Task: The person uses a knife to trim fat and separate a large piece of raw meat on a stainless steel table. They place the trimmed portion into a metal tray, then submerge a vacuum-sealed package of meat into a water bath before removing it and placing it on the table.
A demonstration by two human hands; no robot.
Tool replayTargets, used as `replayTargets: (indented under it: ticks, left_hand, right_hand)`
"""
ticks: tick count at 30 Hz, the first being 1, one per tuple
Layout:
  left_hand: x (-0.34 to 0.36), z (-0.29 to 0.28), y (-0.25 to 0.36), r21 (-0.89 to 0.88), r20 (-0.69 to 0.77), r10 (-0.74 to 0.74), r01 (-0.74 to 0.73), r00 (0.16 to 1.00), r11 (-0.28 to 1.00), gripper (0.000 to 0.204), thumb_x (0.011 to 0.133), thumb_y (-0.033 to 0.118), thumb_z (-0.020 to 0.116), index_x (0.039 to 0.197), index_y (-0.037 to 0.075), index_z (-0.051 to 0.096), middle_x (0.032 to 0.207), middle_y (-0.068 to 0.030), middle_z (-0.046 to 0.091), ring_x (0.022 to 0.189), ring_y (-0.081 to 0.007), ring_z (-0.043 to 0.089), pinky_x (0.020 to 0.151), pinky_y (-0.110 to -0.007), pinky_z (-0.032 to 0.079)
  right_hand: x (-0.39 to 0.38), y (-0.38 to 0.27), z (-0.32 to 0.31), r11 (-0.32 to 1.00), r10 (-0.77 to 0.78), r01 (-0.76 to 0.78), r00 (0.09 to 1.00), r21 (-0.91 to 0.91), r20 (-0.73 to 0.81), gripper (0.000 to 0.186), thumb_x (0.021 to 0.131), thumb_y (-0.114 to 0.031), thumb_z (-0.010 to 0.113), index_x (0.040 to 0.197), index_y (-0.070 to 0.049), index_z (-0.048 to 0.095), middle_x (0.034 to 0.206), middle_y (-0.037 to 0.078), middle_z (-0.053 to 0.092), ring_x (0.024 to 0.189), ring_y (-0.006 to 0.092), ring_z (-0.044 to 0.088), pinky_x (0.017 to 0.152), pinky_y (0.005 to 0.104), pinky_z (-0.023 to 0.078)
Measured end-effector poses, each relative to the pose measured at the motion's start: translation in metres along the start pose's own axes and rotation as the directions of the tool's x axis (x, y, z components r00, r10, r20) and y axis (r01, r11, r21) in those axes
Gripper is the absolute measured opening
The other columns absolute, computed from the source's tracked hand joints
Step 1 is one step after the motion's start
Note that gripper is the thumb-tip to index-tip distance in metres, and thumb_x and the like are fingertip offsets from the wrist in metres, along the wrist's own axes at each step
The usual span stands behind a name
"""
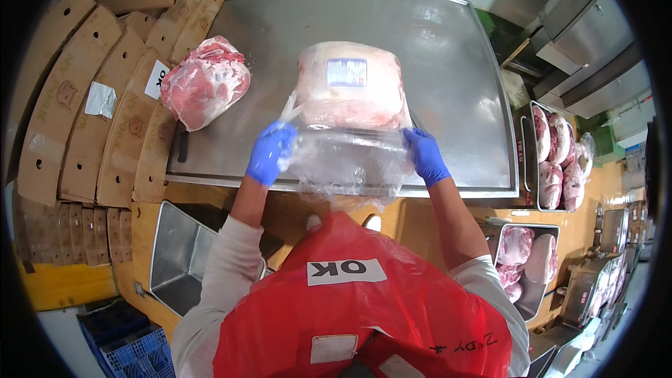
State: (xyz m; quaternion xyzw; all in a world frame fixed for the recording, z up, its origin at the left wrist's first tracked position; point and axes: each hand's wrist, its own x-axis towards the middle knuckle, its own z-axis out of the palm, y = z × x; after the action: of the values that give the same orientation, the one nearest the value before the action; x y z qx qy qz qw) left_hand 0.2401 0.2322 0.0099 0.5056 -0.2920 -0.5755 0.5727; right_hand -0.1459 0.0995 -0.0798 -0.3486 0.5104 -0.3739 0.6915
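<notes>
A large pale block of meat (350,101) with a small label lies in clear wrapping at the middle of the steel table (448,42). My left hand (271,152), in a blue glove, grips the clear plastic sheet (343,161) at the meat's near left corner. My right hand (424,152), also gloved in blue, pinches the plastic at the near right corner. The sheet hangs crumpled over the table's near edge. A red and white piece of meat (206,84) lies on the table's left. A dark handle (183,147) shows near the left edge.
Stacked cardboard boxes (84,140) line the left. Steel tubs of meat (521,157) stand at the right, one lower (525,301). A steel tub (178,266) with nothing visible inside sits at lower left, near blue plastic crates (136,350). Steel units (588,28) stand at back right.
</notes>
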Motion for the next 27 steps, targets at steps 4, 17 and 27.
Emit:
replayTargets:
  ticks: [4, 17, 27]
  left_hand:
    - [-0.07, -0.042, -0.042, 0.457, 0.125, 0.354, -0.37, 0.927, 0.809, 0.008, 0.092, 0.01, 0.058, 0.089, 0.008, 0.066, 0.075, 0.0027, 0.054, 0.064, -0.0073, 0.049, 0.058, -0.025, 0.04]
    - [-0.069, -0.032, -0.005, 0.47, -0.263, 0.232, -0.085, 0.937, 0.878, 0.02, 0.096, 0.011, 0.07, 0.112, 0.001, 0.076, 0.099, -0.0035, 0.07, 0.091, -0.0141, 0.065, 0.085, -0.029, 0.052]
    - [0.049, 0.029, 0.064, 0.171, -0.21, 0.492, -0.464, 0.845, 0.869, 0.026, 0.104, 0.009, 0.065, 0.126, -0.002, 0.071, 0.116, -0.0021, 0.07, 0.105, -0.0092, 0.062, 0.098, -0.03, 0.051]
  right_hand:
    - [-0.026, 0.006, 0.026, 0.983, -0.118, 0.112, 0.993, -0.145, -0.028, 0.016, 0.1, -0.017, 0.071, 0.095, -0.003, 0.077, 0.075, -0.006, 0.06, 0.066, 0.0051, 0.05, 0.059, 0.0246, 0.039]
    - [-0.033, -0.016, 0.034, 0.863, -0.354, 0.331, 0.935, -0.382, 0.011, 0.019, 0.101, -0.018, 0.069, 0.096, 0.0, 0.074, 0.08, -0.003, 0.065, 0.074, 0.0057, 0.054, 0.067, 0.0259, 0.046]
    - [0.035, -0.051, 0.053, 0.915, -0.388, 0.378, 0.921, -0.141, -0.047, 0.024, 0.099, -0.021, 0.075, 0.105, 0.001, 0.071, 0.089, 0.003, 0.07, 0.078, 0.0106, 0.062, 0.074, 0.0279, 0.051]
